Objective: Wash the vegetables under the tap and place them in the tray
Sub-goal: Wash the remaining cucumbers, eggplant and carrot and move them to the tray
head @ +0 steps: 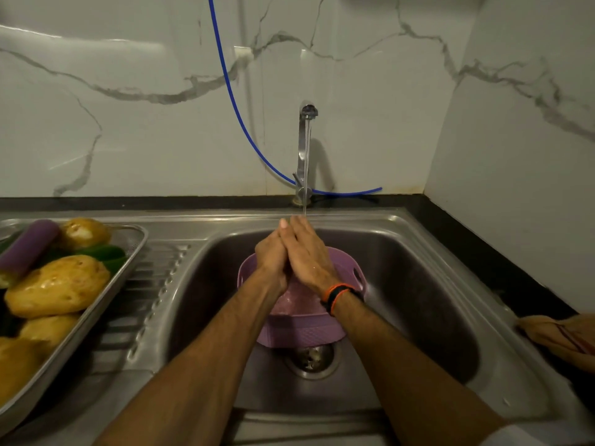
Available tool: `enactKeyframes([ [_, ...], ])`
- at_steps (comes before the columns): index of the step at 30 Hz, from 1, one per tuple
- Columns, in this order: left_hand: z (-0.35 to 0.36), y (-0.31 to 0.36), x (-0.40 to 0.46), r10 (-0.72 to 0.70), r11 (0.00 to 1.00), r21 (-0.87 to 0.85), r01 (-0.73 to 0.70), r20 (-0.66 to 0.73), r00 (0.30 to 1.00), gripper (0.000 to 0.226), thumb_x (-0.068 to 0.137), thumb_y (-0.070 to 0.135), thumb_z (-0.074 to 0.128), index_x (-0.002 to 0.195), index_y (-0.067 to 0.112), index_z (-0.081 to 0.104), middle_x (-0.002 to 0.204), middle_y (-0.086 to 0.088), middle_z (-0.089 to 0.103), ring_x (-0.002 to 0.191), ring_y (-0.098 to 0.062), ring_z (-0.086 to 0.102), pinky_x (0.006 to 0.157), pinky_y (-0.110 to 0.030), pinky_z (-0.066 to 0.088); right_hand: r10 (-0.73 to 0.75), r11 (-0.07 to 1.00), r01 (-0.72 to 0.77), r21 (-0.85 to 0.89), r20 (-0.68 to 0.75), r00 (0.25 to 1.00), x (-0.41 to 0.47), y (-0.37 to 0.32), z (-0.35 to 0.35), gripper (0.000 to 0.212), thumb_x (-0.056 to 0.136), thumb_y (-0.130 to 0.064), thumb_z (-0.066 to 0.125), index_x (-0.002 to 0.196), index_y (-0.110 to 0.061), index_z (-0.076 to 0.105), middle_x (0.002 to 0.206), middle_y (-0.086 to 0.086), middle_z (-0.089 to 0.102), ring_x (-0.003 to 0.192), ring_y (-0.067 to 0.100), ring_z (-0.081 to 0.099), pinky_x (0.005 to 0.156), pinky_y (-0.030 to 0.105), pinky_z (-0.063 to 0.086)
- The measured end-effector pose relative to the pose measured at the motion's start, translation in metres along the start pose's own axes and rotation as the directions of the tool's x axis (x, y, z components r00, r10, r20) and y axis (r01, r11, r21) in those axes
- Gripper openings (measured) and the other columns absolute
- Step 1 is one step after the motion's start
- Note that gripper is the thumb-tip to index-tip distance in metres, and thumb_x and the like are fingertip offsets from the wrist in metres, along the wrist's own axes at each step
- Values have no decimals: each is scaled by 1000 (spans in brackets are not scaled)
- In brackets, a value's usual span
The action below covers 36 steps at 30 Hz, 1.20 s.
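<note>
Left hand (273,256) and right hand (309,252) pressed palm to palm at frame centre under tap (306,149) stream, fingers straight, holding nothing. Vegetables (58,284) piled in tray (128,252), left edge.

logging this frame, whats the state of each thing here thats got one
tap: running, stream falling toward the hands
left hand: fingers straight, pressed against the right hand, holding nothing
right hand: fingers straight, laid over the left hand
purple basket: in the sink, under the hands
sink: drain open
tray: on the drainboard, loaded with potatoes, an eggplant and green vegetables
</note>
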<state>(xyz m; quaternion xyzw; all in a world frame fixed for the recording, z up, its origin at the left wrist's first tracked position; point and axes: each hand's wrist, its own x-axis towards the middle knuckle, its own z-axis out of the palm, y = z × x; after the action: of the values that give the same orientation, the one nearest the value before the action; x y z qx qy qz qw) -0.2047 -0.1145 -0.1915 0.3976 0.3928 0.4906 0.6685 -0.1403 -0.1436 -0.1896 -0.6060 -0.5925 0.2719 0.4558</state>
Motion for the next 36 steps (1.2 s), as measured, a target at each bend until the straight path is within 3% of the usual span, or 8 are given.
enactKeyframes([
  [3, 2, -5, -3, -12, 995, 95, 10, 23, 1000, 39, 106, 31, 43, 131, 5, 59, 105, -6, 68, 86, -18, 61, 80, -36, 52, 46, 998, -42, 44, -89, 995, 7, -1, -8, 60, 103, -51, 32, 150, -15, 36, 159, 2, 28, 148, 16, 23, 122, 36, 15],
  [5, 3, -5, -2, 11, 996, 85, -13, 26, 1000, 26, 105, 28, 46, 111, 13, 66, 92, -2, 67, 80, -15, 63, 70, -31, 52, 39, 998, -35, 43, -89, 995, 3, -2, -9, 59, 104, -48, 32, 153, -16, 30, 162, 0, 21, 149, 13, 17, 122, 31, 10],
  [10, 0, -10, 4, -22, 999, -27, 23, 8, 1000, 25, 100, 26, 53, 104, 9, 72, 99, -9, 72, 108, -28, 66, 92, -38, 51, 3, 999, -1, 34, -51, 999, -2, -2, -4, 55, 105, -44, 32, 151, -16, 32, 162, -1, 20, 148, 9, 15, 116, 23, 8],
  [14, 3, -8, -3, -14, 1000, 4, 14, -12, 1000, 25, 104, 22, 47, 93, 14, 68, 92, -4, 70, 89, -19, 67, 75, -30, 52, 13, 999, -11, 30, -58, 998, -3, 2, -4, 57, 104, -45, 31, 154, -18, 25, 163, -2, 13, 149, 8, 10, 118, 25, 6],
  [19, 3, -6, -4, -48, 996, -71, 46, -19, 999, 30, 102, 22, 50, 121, 7, 67, 113, -5, 71, 111, -23, 65, 94, -37, 52, 23, 997, -16, 73, -89, 996, 2, -3, -3, 54, 105, -44, 32, 151, -16, 35, 161, 1, 25, 148, 10, 20, 121, 27, 12],
  [24, 6, -7, 0, -29, 999, -44, 27, -53, 998, 25, 102, 17, 50, 112, 9, 71, 100, -4, 75, 98, -20, 70, 79, -32, 55, 13, 998, -6, 69, -102, 995, 0, 1, -7, 52, 105, -41, 34, 151, -16, 34, 161, 0, 23, 148, 9, 18, 122, 29, 12],
  [29, 7, -6, -3, -32, 999, -38, 30, -41, 999, 25, 99, 13, 54, 117, 3, 69, 103, -13, 74, 102, -25, 70, 84, -34, 58, 46, 978, -7, 210, -178, 983, -4, -2, -10, 41, 105, -36, 39, 134, -14, 56, 132, -5, 56, 123, 8, 50, 111, 28, 35],
  [36, 8, -9, -7, 7, 999, -37, -11, -118, 993, 21, 98, 12, 58, 110, 3, 72, 104, -15, 75, 101, -26, 71, 80, -32, 59, 10, 986, 15, 168, -146, 989, 0, -4, -5, 50, 105, -39, 37, 150, -17, 36, 158, -1, 31, 145, 11, 27, 121, 29, 19],
])
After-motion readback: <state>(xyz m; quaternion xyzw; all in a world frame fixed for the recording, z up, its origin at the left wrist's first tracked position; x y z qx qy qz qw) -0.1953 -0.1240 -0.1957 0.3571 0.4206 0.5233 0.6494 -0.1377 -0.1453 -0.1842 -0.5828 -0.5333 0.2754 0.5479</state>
